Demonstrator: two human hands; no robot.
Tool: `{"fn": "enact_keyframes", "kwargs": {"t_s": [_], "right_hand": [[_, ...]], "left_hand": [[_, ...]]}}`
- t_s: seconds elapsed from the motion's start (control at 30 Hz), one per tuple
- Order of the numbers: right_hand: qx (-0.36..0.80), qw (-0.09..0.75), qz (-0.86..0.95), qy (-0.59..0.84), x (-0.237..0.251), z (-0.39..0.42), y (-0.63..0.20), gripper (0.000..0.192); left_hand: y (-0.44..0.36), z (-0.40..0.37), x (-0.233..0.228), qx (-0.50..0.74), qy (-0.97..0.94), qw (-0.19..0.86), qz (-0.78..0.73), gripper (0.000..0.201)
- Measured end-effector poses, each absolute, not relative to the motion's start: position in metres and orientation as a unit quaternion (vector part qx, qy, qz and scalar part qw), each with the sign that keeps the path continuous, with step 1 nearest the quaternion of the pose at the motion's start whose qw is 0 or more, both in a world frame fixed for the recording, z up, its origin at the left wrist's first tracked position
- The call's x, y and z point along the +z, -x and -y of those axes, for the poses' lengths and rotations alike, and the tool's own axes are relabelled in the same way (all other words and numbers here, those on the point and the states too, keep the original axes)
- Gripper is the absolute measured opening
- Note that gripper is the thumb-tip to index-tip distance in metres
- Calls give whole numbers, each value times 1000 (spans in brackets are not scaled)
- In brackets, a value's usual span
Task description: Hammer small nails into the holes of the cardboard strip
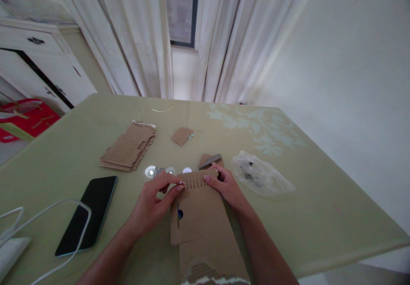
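Note:
A long piece of brown cardboard (205,221) lies in front of me. Rows of small holes run across its far end, and its near end is torn. My right hand (226,187) grips the far right edge, thumb on top near the holes. At the far left corner, my left hand (156,199) pinches a tiny whitish thing between thumb and fingertips, too small to name. Just beyond the right fingers, a metal blade (210,161) rests on a small cardboard scrap. Small round, shiny discs (150,172) lie past my left hand.
A stack of perforated cardboard sheets (128,146) lies at the left, with a cardboard square (182,135) farther back. On the right is a clear plastic bag (261,174) with dark bits inside. A black phone (89,212) lies under a white cable (86,225) at the near left.

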State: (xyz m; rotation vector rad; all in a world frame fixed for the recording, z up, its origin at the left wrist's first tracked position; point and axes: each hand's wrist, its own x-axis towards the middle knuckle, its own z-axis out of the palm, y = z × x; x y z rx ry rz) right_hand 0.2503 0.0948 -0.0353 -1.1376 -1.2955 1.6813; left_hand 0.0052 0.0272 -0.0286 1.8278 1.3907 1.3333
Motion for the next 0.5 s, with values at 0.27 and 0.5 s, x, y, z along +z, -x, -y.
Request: {"fn": "enact_keyframes", "kwargs": {"t_s": [0.27, 0.5], "right_hand": [[656, 362, 500, 434, -37, -94, -251, 48], [656, 366, 499, 432, -35, -93, -250, 45]], "left_hand": [[-6, -26, -27, 480, -674, 230, -512, 10], [-5, -25, -30, 477, -671, 240, -514, 12]]}}
